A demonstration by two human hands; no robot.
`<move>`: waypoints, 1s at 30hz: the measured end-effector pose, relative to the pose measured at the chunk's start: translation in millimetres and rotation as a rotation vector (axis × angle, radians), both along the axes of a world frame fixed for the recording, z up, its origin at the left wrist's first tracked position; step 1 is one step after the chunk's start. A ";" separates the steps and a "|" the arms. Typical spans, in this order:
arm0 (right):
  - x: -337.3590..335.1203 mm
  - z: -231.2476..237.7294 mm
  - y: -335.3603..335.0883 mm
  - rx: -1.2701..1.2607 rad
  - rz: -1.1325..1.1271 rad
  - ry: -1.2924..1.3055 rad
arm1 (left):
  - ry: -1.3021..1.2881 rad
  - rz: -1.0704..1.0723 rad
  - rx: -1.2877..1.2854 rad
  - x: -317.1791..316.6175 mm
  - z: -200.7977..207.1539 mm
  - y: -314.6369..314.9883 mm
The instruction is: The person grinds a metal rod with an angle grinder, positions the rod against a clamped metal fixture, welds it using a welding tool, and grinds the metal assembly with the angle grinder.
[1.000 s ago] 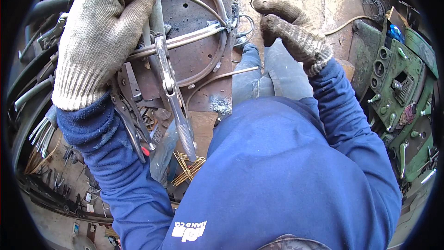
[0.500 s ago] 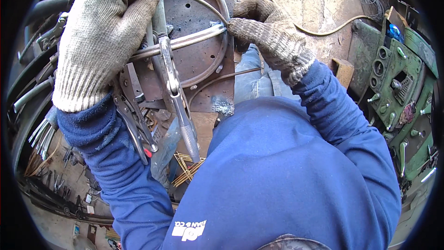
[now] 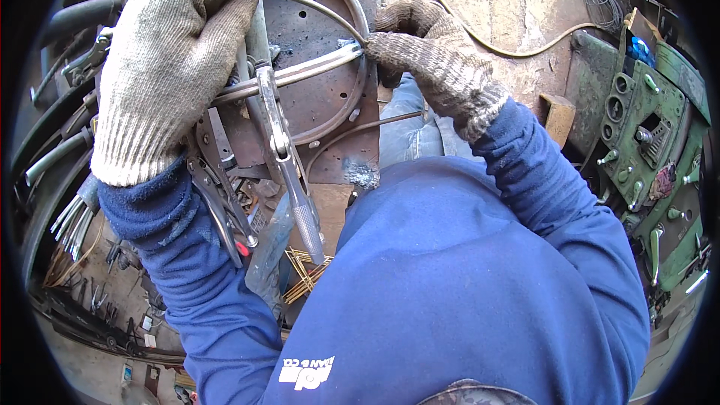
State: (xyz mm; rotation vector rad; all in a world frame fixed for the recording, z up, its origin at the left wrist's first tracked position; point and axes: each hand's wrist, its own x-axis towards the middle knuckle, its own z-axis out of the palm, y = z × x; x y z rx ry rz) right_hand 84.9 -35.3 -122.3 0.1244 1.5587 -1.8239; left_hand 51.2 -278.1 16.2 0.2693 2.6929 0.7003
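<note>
My left hand [image 3: 169,67], in a pale knitted glove, is closed on one end of a thin curved metal rod [image 3: 319,7]. The rod arcs over to my right hand [image 3: 442,60], gloved too, whose thumb and fingers pinch its other end at the rim of a round metal hoop [image 3: 354,105]. Straight metal bars [image 3: 311,69] cross the hoop and meet it just by my right fingertips. Locking pliers [image 3: 281,142] grip these bars, their knurled handle pointing toward me. Part of the hoop is hidden behind my left hand.
Under the hoop lies a steel plate [image 3: 322,169] with small holes. A second pair of locking pliers [image 3: 217,202] hangs beside my left sleeve. Thin brass-coloured rods [image 3: 304,277] lie below. A green machine [image 3: 645,135] with levers stands right; a cable [image 3: 525,54] crosses the floor.
My left hand has shifted slightly right and down, still closed on the curved rod. My right hand stays at nearly the same spot on the hoop's rim.
</note>
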 end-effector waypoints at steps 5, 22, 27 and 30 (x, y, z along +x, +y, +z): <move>-0.6 -15.2 11.1 -0.248 -0.059 -0.159 | 0.028 -0.030 -0.011 -1.7 -0.3 -0.7; 3.4 2.2 -3.1 0.078 0.004 0.071 | 0.006 0.000 0.002 -0.2 -0.6 -1.2; 5.0 1.3 -5.6 0.087 -0.045 0.049 | 0.024 -0.012 0.000 0.4 -2.1 -2.4; 9.0 -1.6 -9.0 0.091 -0.087 0.107 | 0.025 -0.018 0.006 -0.1 -2.0 -1.7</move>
